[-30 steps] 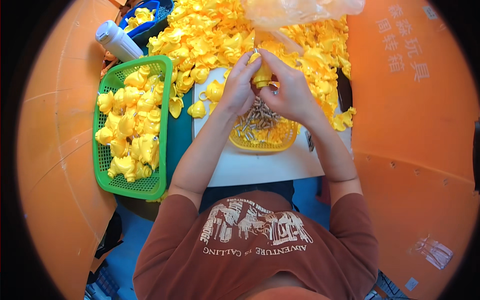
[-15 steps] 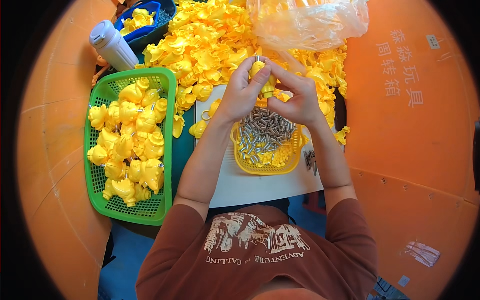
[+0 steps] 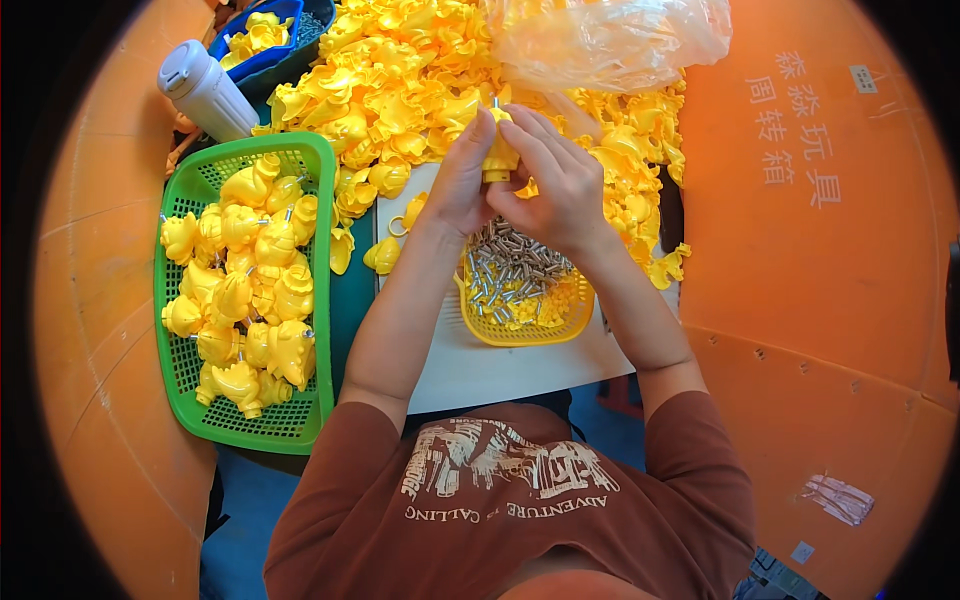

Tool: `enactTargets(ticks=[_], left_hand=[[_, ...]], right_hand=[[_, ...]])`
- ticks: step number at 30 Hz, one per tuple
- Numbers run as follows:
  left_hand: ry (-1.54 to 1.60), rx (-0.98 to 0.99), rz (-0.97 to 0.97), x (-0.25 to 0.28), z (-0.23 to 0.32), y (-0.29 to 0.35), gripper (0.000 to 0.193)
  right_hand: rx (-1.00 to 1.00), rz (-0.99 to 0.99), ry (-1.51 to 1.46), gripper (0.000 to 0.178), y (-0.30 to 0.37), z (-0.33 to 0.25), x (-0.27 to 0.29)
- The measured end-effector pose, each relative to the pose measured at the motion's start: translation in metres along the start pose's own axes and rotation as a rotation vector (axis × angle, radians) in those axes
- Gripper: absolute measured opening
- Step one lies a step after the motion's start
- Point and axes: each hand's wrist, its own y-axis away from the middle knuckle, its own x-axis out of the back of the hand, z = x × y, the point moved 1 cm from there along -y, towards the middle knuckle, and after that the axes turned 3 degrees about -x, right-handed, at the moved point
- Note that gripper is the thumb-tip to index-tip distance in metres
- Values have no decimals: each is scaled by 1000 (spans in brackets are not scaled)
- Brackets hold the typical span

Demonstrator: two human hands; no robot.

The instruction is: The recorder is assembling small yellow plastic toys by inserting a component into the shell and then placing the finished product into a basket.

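Both hands close around a small glossy yellow plastic figure (image 3: pixel 500 158), held above the far side of the yellow basket. A short metal pin (image 3: pixel 495 102) sticks up from its top end. My left hand (image 3: pixel 457 188) grips the figure from the left, thumb pointing up along it. From the right, my right hand (image 3: pixel 560 188) wraps it with bent fingers and covers part of it. Below the hands, the small yellow basket (image 3: pixel 527 340) contains many loose metal pins (image 3: pixel 518 262) and small yellow pieces (image 3: pixel 560 302).
At left stands a green basket (image 3: pixel 325 300) of yellow figures (image 3: pixel 240 290), several with metal pins. Yellow shells (image 3: pixel 400 90) heap up behind, under a clear plastic bag (image 3: pixel 610 45). A white bottle (image 3: pixel 208 92) stands by a blue bin (image 3: pixel 290 45). Orange panels (image 3: pixel 810 260) flank the white board (image 3: pixel 435 385).
The view has shifted slightly, so most things sit a little further left. My right hand's fingers have closed further over the figure, which stays in both hands.
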Motion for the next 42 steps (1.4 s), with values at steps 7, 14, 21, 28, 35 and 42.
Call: enactTargets(ticks=[7, 14, 21, 28, 35, 42], left_hand=[[-232, -79, 4, -3, 13, -2, 29], [-411, -28, -49, 5, 12, 3, 29], [-295, 12, -13, 27, 0, 8, 37], [-140, -84, -32, 22, 4, -4, 50], [131, -36, -254, 22, 15, -3, 57], [82, -24, -384, 7, 16, 3, 65]], right_hand=[[-210, -251, -47, 44, -2, 0, 4], [-215, -294, -433, 29, 7, 32, 5], [-433, -130, -426, 12, -12, 45, 9], [-385, 247, -100, 8, -9, 39, 3], [-861, 337, -802, 18, 6, 45, 24], [-1142, 188, -2134, 34, 18, 44, 36]])
